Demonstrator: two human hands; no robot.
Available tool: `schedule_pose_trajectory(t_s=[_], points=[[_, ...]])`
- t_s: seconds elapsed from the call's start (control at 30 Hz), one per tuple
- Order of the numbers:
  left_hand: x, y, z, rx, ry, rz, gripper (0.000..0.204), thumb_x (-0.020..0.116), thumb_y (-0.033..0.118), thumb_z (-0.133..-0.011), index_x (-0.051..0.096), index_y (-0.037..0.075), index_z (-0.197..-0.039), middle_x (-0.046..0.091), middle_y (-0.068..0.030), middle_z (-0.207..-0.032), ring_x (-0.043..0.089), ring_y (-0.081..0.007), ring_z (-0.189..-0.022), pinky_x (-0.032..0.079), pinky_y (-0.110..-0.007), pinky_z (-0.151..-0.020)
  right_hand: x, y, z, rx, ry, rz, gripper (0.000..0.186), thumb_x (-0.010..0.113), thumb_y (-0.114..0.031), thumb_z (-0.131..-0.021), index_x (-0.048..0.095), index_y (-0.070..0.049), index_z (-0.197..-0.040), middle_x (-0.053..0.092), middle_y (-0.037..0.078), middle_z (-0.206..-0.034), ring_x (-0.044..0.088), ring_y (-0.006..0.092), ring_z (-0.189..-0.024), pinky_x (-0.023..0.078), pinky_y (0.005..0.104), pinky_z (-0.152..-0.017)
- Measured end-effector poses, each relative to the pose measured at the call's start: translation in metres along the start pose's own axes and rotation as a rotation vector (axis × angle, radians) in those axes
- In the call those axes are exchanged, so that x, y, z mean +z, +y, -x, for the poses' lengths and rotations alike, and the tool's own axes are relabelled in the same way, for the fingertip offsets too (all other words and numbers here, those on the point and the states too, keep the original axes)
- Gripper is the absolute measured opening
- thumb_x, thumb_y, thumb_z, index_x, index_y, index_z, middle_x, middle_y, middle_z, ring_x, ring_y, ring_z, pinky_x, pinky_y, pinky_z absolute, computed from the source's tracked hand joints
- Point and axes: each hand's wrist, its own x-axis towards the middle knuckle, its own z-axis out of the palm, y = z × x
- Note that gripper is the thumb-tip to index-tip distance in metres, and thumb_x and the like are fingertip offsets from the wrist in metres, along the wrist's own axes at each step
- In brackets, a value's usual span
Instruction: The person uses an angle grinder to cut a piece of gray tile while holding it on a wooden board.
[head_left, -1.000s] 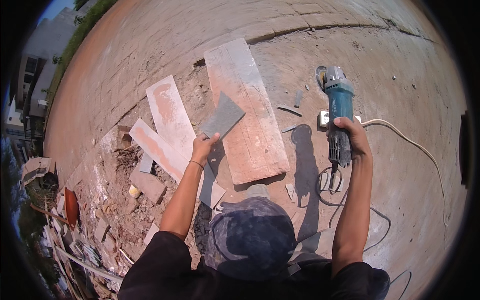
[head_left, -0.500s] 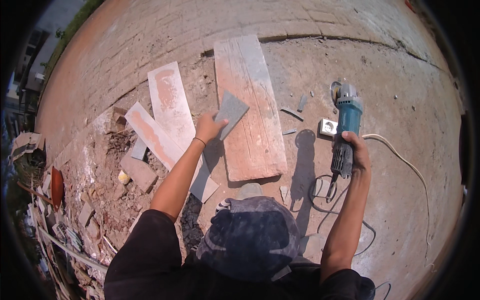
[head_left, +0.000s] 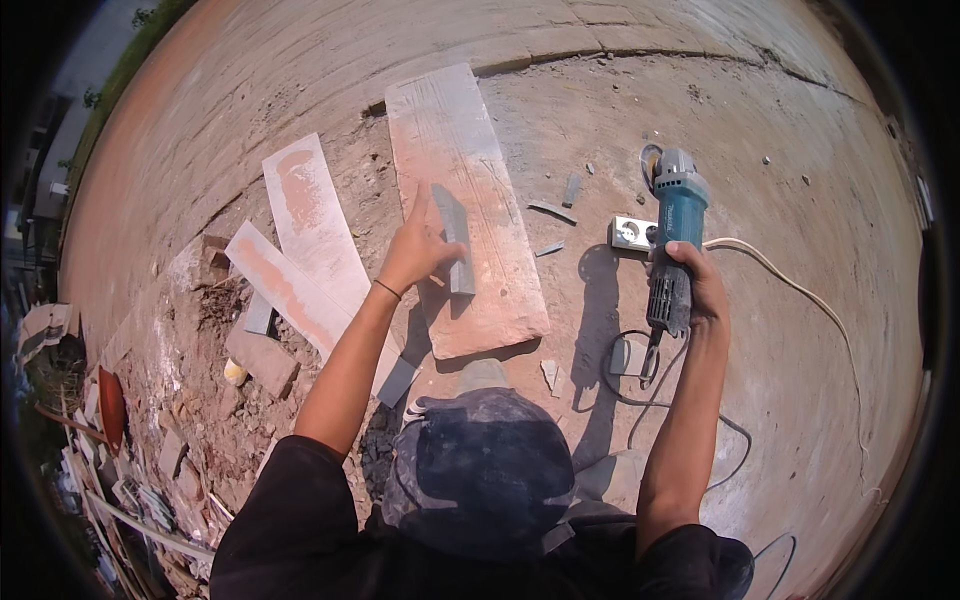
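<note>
My left hand (head_left: pixel 412 250) grips a small grey tile piece (head_left: pixel 452 225), with the thumb across it and the index finger stretched along its left side. The tile is over a long, thick slab (head_left: pixel 490 265) stained orange and grey, its narrow side turned up. Whether it rests on the slab or hangs just above, I cannot tell. My right hand (head_left: pixel 695 285) is wrapped around the black rear body of a teal angle grinder (head_left: pixel 682 205). The grinder is off to the slab's right, its disc (head_left: pixel 651 165) at the far end pointing away from me.
Left of the slab lie two pale tile strips (head_left: pixel 305 195) with orange patches, beside rubble (head_left: pixel 270 350). Grey offcuts (head_left: pixel 552 211) are scattered on the ground to its right. A white socket block (head_left: pixel 630 233) sits by the grinder, with a pale cable (head_left: pixel 790 280) and dark cord (head_left: pixel 735 440) nearby.
My left hand has turned the tile piece from face-up to edge-up and brought it lower over the slab. The right hand keeps its hold on the grinder. The whole view has shifted slightly.
</note>
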Motion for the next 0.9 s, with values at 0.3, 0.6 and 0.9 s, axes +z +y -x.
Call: schedule_pose_trajectory(t_s=[0.3,0.6,0.9], points=[[-0.023,0.003,-0.071,0.464,-0.257,-0.318,0.079,0.087,0.040,-0.065,0.051,0.006,-0.126,0.058,-0.0146,-0.115,0.058,-0.0310,-0.107,0.045,-0.039,-0.096,-0.012,-0.003,0.010,-0.024,0.009,0.007,0.050,0.073,-0.028,-0.074,0.055,0.005,-0.107,0.064,0.012,-0.080,0.064,0.0185,-0.063,0.055,0.0298,-0.058],[-0.047,0.012,-0.063,0.236,-0.328,-0.175,0.037,0.082,0.024,-0.077,0.067,-0.001,-0.099,0.068,-0.0067,-0.083,0.064,-0.0144,-0.075,0.051,-0.031,-0.069,-0.018,-0.013,0.024,-0.018,0.018,-0.009,0.047,0.074,-0.027,-0.074,0.056,0.004,-0.104,0.064,0.012,-0.080,0.064,0.0183,-0.062,0.055,0.0292,-0.057],[0.009,0.027,-0.022,0.475,0.166,0.121,0.023,0.073,0.010,-0.085,0.066,-0.004,-0.102,0.071,-0.0074,-0.085,0.065,-0.0120,-0.078,0.051,-0.026,-0.069,0.012,-0.014,0.020,-0.051,-0.022,0.019,0.049,0.076,-0.026,-0.071,0.053,0.002,-0.104,0.061,0.011,-0.079,0.063,0.0170,-0.061,0.053,0.0280,-0.053]])
